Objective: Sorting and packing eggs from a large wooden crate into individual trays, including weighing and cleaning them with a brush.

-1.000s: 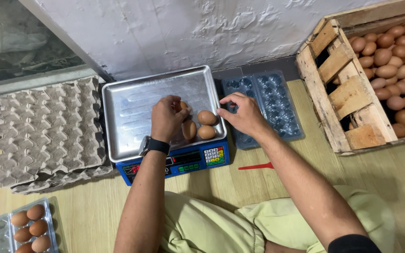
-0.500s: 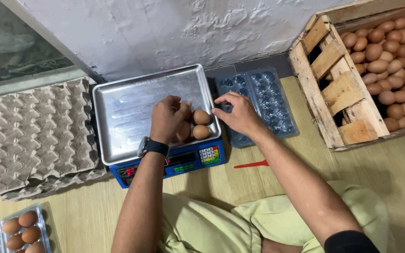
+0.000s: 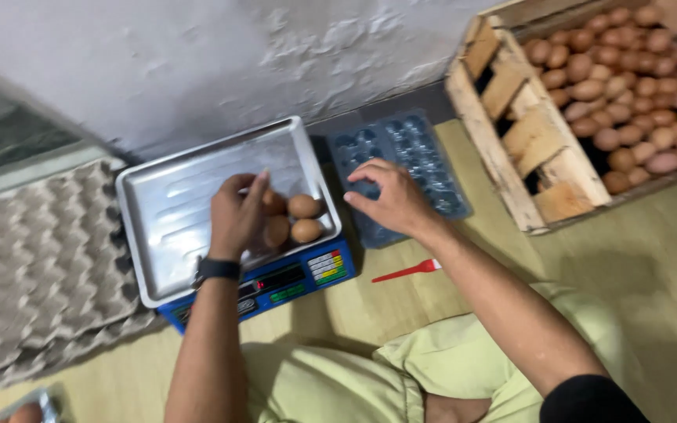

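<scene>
**Eggs on scale pan, both hands down**

Left hand (image 3: 237,215) is over the scale pan (image 3: 174,211), fingers curled loosely on the egg cluster at the pan's 3 o'clock side. It touches the eggs, but whether it actually grips one I cannot tell; the palm covers that spot. Black watch (image 3: 217,269) on that wrist.

Right hand (image 3: 389,200) rests on the clear plastic egg tray (image 3: 425,160), at 3 o'clock from the pan. Fingers bent and spread, holding nothing visible.

Counts:
- Eggs (image 3: 305,219) on pan: 4 visible, brown. Two fully clear, two partly under the left hand. More may sit under the palm.
- Scale (image 3: 299,274): 1, blue body, metal pan, keypad and display facing the person.
- Clear tray: 1, cups look empty; far cells blurred, so cup count is unreliable.
- Wooden crate (image 3: 511,117): 1, at 2 o'clock, full of brown eggs. Too many, and cut off by the frame, to count.
- Grey pulp egg flats (image 3: 41,258): a stack at 9 o'clock beside the scale. Layer count not readable.
- Red stick-like tool (image 3: 409,271): 1, on the floor at 5 o'clock from the scale, just below the right wrist.

Hidden or cut off:
- Bottom left corner: edge of another container with one egg-like shape, mostly out of frame.
- Scale display is unreadable, partly behind the left forearm.
- Motion blur on left side softens the flats.
</scene>
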